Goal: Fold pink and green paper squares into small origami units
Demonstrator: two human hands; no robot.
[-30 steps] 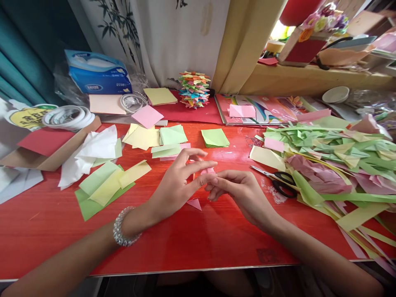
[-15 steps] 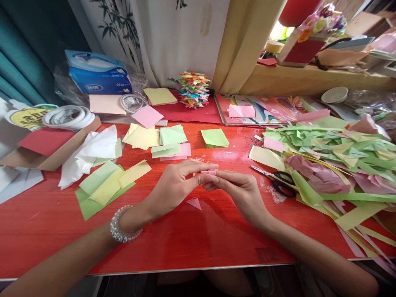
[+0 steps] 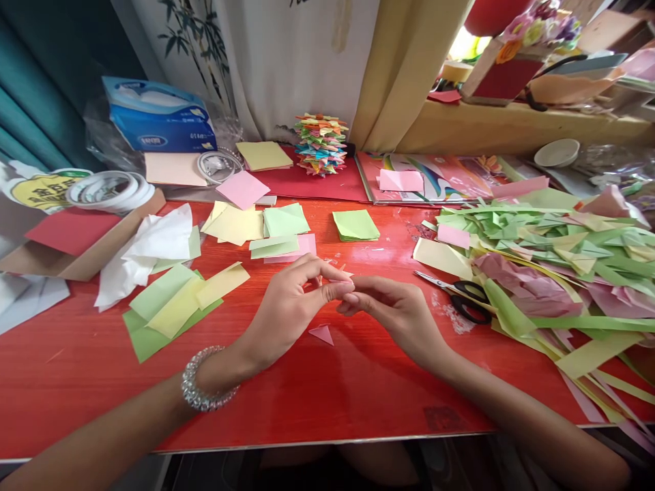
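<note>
My left hand [image 3: 291,307] and my right hand [image 3: 396,307] meet above the middle of the red table, fingertips touching. Both are closed in a pinch around a small folded piece of pink paper [image 3: 347,275], of which only a sliver shows between the fingers. A silvery beaded bracelet [image 3: 197,382] circles my left wrist. Just below the hands a small pink paper triangle [image 3: 322,334] lies on the table [image 3: 286,416]. Behind them are a pink slip [image 3: 297,249] and a stack of green paper squares [image 3: 355,226].
Scissors [image 3: 455,290] with black handles lie right of my right hand, beside a heap of green, yellow and pink folded paper [image 3: 557,239]. Green and yellow sheets [image 3: 179,307] lie at left. A multicoloured paper model [image 3: 321,144] stands at the back, near a blue tissue pack [image 3: 158,116].
My left fingers, lifted and spread a second ago, have come down onto the pink paper. The paper is now more hidden. The camera view has shifted slightly.
</note>
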